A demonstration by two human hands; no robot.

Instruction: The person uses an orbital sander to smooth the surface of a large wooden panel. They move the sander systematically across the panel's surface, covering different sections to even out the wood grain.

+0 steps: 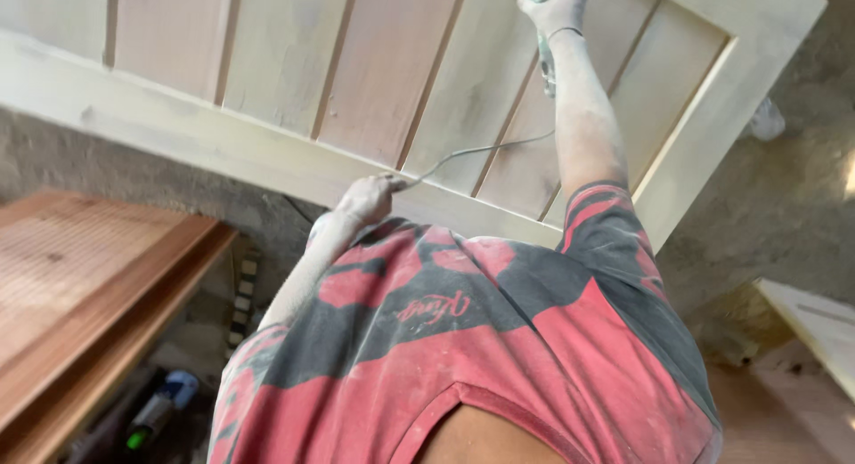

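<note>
The right hand (559,5) is stretched far out over the pale wooden door (383,81), its grip clenched around a power tool (543,45) that presses down on the planks. Only part of the tool shows at the top edge of the view, so I cannot tell what head it carries. The door lies flat in front of the person, dusted white all over, with the tool near its far corner.

Closer to the body, the left hand (370,197) has its grip closed on the thin grey cord (481,150), lifting it just above the door's near rail. From that grip the cord arcs up and away toward the right forearm.

Here is the worry: the right arm is at full reach, so the grip on the tool looks stretched, and a slip there could let the tool skid across the grooves between the planks and gouge them. The cord runs close beside that arm; if the left grip slackens, the cord could sag onto the surface and drift toward the tool. Dust coats both arms and the red and grey shirt (463,339), and dusty fingers hold less surely.

Left of the cord grip sits a brown wooden panel (80,277), with a bottle (160,411) on the floor below it.
</note>
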